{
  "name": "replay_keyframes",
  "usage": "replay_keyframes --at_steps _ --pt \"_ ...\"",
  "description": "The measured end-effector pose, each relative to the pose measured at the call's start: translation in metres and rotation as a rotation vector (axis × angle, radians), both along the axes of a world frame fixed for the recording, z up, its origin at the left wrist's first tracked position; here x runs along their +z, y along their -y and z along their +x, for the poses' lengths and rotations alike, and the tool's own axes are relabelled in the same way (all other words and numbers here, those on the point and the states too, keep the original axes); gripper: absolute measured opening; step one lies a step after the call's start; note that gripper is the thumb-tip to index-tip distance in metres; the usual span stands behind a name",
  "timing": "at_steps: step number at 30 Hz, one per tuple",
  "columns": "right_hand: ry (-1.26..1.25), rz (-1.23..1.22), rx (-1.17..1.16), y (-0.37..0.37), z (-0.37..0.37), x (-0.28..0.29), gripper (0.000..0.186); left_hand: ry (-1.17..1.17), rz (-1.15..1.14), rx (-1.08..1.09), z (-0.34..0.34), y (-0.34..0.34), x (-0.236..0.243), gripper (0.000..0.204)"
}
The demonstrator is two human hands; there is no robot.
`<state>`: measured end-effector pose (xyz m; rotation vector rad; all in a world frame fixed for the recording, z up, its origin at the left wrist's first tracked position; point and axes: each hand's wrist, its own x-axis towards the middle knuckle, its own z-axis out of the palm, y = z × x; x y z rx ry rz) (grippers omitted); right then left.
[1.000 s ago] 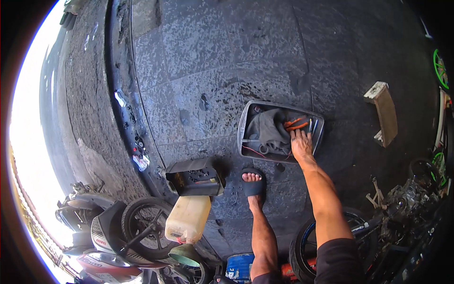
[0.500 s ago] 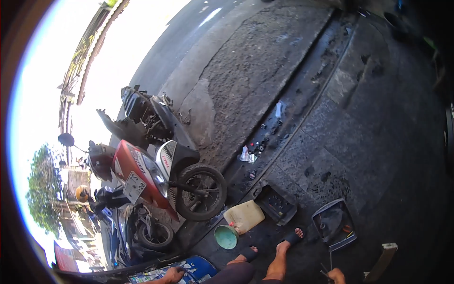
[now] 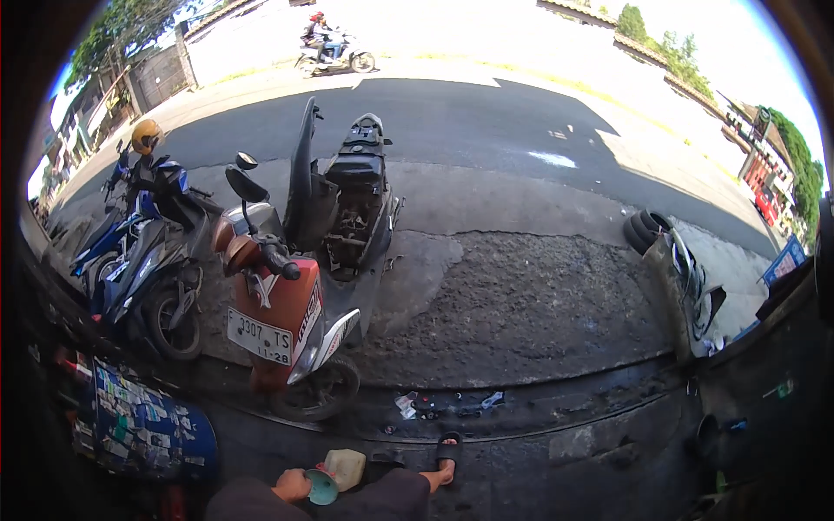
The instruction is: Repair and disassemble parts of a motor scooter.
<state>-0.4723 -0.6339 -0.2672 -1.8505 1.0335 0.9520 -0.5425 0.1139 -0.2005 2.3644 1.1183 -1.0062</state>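
I find that a careless step could knock over the pale-green funnel (image 3: 322,492) and whitish jerrycan (image 3: 347,467), set close together at the near side, left of my black sandal (image 3: 449,450); litter (image 3: 426,404) along the gutter (image 3: 573,404) could slip underfoot; neither hand can be made out, so I cannot tell the state of either grip. Surface: dark, stained floor (image 3: 539,482); surroundings: red scooter (image 3: 276,304) and blue drum (image 3: 155,425) left, tyres (image 3: 645,230) far right, asphalt road (image 3: 417,122) beyond.

M'bike wkshp w/ part-stripped scooter (image 3: 295,300)
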Motion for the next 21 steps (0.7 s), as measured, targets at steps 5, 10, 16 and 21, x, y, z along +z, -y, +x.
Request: replay_keyframes --at_steps 5,10,16,21 --pt "0.097 -0.048 0.203 -0.019 0.228 0.065 0.03 0.344 -0.136 0.293 0.2 0.073 -0.037 0.029" --pt "0.138 0.007 0.322 -0.092 0.38 0.096 0.031 0.701 -0.445 0.227 0.367 0.117 0.027 0.031" --pt "0.168 0.104 0.514 -0.197 0.598 0.083 0.032 0.714 -0.431 0.492 0.492 0.123 0.019 0.032" --pt "-0.019 0.167 0.702 -0.253 0.803 -0.005 0.019 0.862 -0.407 0.69 0.595 0.116 0.003 0.034"
